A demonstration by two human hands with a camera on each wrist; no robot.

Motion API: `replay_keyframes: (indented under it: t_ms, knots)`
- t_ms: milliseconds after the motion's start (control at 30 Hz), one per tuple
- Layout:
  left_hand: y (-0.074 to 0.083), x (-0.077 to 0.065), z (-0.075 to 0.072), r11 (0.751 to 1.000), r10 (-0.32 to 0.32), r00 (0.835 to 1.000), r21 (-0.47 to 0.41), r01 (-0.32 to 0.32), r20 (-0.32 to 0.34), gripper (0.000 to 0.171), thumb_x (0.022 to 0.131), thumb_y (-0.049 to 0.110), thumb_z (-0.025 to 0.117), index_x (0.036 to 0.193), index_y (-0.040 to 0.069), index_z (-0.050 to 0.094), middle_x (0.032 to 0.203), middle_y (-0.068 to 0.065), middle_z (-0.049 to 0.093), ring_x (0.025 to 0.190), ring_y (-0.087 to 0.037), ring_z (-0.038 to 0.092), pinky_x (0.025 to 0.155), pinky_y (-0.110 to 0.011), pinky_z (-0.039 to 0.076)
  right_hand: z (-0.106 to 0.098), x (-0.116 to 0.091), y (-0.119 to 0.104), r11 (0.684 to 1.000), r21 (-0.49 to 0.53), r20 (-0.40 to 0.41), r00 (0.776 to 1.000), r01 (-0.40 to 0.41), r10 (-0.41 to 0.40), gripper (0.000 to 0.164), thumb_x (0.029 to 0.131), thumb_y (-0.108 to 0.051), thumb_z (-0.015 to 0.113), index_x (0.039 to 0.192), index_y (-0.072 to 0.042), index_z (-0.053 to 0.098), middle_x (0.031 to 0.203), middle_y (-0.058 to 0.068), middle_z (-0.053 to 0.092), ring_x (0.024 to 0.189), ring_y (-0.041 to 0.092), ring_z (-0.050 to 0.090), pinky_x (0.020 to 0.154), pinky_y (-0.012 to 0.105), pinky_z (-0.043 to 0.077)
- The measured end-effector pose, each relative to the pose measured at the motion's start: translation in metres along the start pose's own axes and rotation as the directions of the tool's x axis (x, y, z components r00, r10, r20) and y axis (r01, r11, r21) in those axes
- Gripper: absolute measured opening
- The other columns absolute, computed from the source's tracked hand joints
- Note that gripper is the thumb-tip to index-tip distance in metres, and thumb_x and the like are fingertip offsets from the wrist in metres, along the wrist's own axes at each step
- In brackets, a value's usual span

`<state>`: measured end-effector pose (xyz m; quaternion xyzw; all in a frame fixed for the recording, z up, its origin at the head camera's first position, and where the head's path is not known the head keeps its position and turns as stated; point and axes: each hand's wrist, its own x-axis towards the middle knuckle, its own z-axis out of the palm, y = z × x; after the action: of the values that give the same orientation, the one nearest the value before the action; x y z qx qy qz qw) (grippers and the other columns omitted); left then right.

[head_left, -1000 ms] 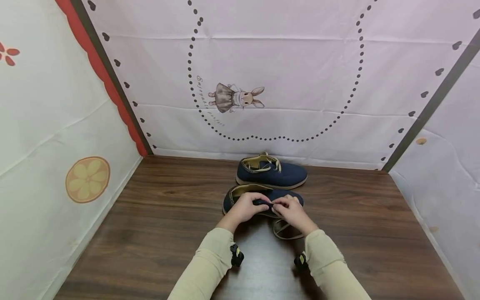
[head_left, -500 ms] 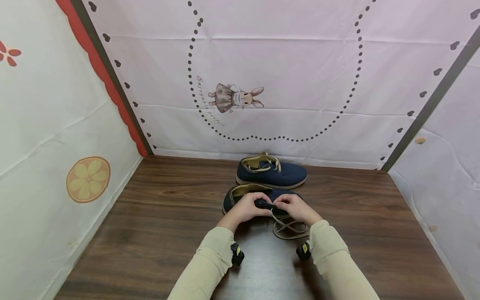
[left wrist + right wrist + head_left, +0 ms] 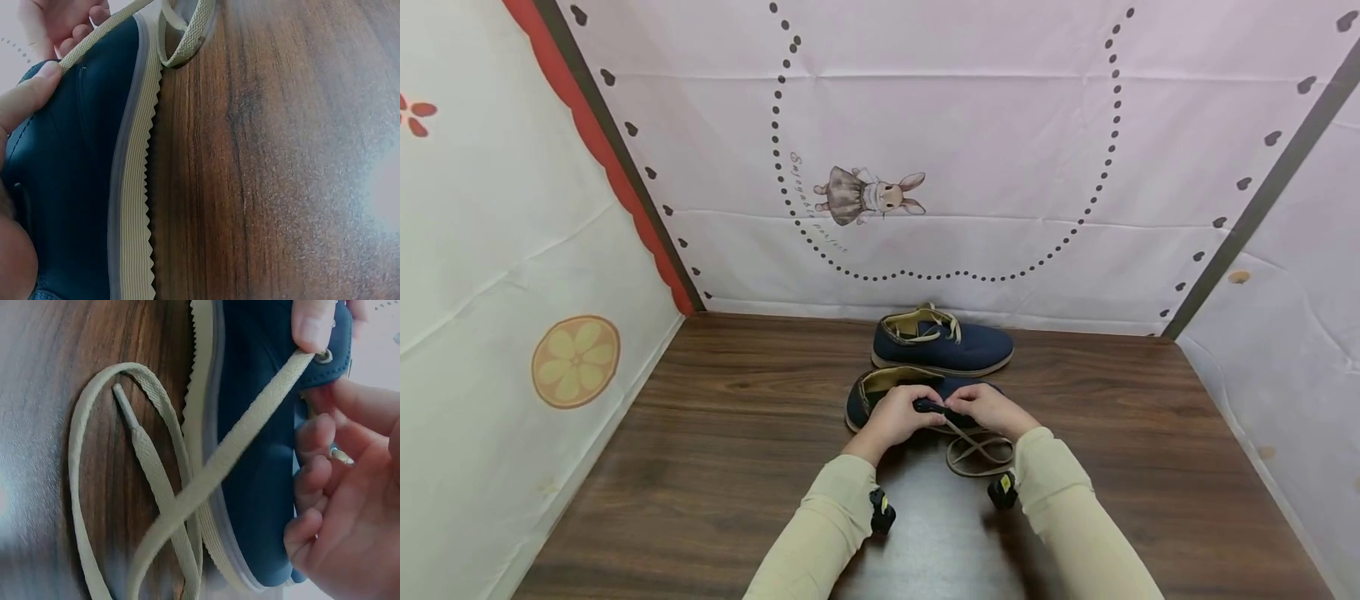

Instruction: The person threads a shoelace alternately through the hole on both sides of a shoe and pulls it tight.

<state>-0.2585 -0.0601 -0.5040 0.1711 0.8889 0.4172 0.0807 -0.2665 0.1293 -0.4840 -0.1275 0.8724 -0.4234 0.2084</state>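
Head: near shoe (image 3: 957,386) on table (image 3: 760,433), toe right; far shoe (image 3: 977,346) just beyond; left hand (image 3: 898,417) and right hand (image 3: 988,410) meet over near shoe; left wrist: left hand pinches lace (image 3: 103,31) under its thumb (image 3: 31,94); right wrist: right fingers (image 3: 314,478) curled by flap (image 3: 331,370), can't tell if pinching; lace loops on table, near side.

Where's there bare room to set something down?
Bare wood lies from the left wall to the near shoe, and from the far shoe to the right wall. The middle is crowded: shoes, loose lace, left hand, right hand.
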Motion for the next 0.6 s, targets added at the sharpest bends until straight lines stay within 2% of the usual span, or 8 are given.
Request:
replay_keyframes:
  t_ms: [100,200,267,333,433,533,600]
  knots:
    - [-0.002,0.000,0.000,1.000,-0.006,1.000,-0.003,0.006,0.009,0.012,0.079,0.031,0.074,0.088,0.026,0.068,0.100,0.008,0.062,0.092,-0.012,0.055,0.081,-0.033,0.043,0.001,0.002,0.000,0.999,0.047,-0.026,1.000,-0.012,0.013,0.020,0.096,-0.016,0.050,0.092,-0.001,0.063,0.083,0.006,0.058,0.072,0.017,0.048,0.065,0.030,0.039]
    - [-0.003,0.001,0.001,1.000,0.004,1.000,-0.006,-0.004,0.016,0.013,0.078,0.033,0.074,0.088,0.025,0.069,0.099,0.008,0.062,0.091,-0.011,0.055,0.080,-0.032,0.043,0.001,0.003,-0.002,0.987,0.161,-0.068,0.997,-0.018,0.029,0.021,0.098,-0.014,0.046,0.088,0.001,0.056,0.067,0.004,0.053,0.058,0.014,0.045,0.056,0.027,0.037]
    - [-0.004,0.001,0.001,1.000,0.010,1.000,-0.008,-0.010,0.018,0.014,0.078,0.033,0.074,0.088,0.025,0.069,0.099,0.008,0.062,0.090,-0.011,0.055,0.080,-0.031,0.043,-0.002,0.003,-0.006,0.969,0.247,-0.086,0.995,-0.027,0.049,0.021,0.100,-0.014,0.043,0.089,0.002,0.052,0.063,0.001,0.056,0.054,0.012,0.050,0.054,0.025,0.036]
    - [-0.004,0.002,0.001,1.000,0.012,1.000,-0.011,-0.012,0.016,0.013,0.078,0.032,0.074,0.088,0.025,0.069,0.099,0.008,0.062,0.091,-0.011,0.055,0.081,-0.031,0.043,-0.007,0.004,-0.011,0.950,0.310,-0.092,0.994,-0.035,0.067,0.021,0.101,-0.015,0.039,0.093,0.002,0.049,0.064,0.003,0.061,0.055,0.012,0.058,0.053,0.026,0.036]
    - [-0.004,0.003,0.000,1.000,0.011,1.000,-0.019,-0.011,0.010,0.014,0.078,0.031,0.075,0.088,0.024,0.068,0.099,0.007,0.062,0.093,-0.011,0.055,0.083,-0.032,0.042,-0.016,0.005,-0.024,0.948,0.319,-0.103,0.993,-0.015,0.051,0.022,0.102,-0.016,0.034,0.099,0.003,0.046,0.077,0.011,0.069,0.067,0.019,0.067,0.055,0.028,0.037]
    - [-0.003,0.004,-0.001,1.000,0.003,1.000,-0.022,-0.002,0.011,0.013,0.078,0.031,0.075,0.088,0.024,0.068,0.099,0.008,0.062,0.091,-0.011,0.055,0.082,-0.032,0.043,-0.028,0.007,-0.037,0.951,0.303,-0.185,0.983,0.061,-0.004,0.024,0.102,-0.017,0.034,0.103,0.004,0.045,0.093,0.017,0.069,0.082,0.026,0.067,0.062,0.035,0.045]
    - [-0.003,0.004,-0.001,1.000,-0.007,1.000,-0.023,0.007,0.017,0.013,0.078,0.031,0.075,0.087,0.025,0.068,0.098,0.008,0.062,0.089,-0.011,0.054,0.079,-0.031,0.043,-0.037,0.008,-0.046,0.953,0.279,-0.259,0.965,0.119,-0.045,0.026,0.102,-0.018,0.035,0.107,0.005,0.045,0.101,0.017,0.067,0.092,0.028,0.065,0.071,0.040,0.047]
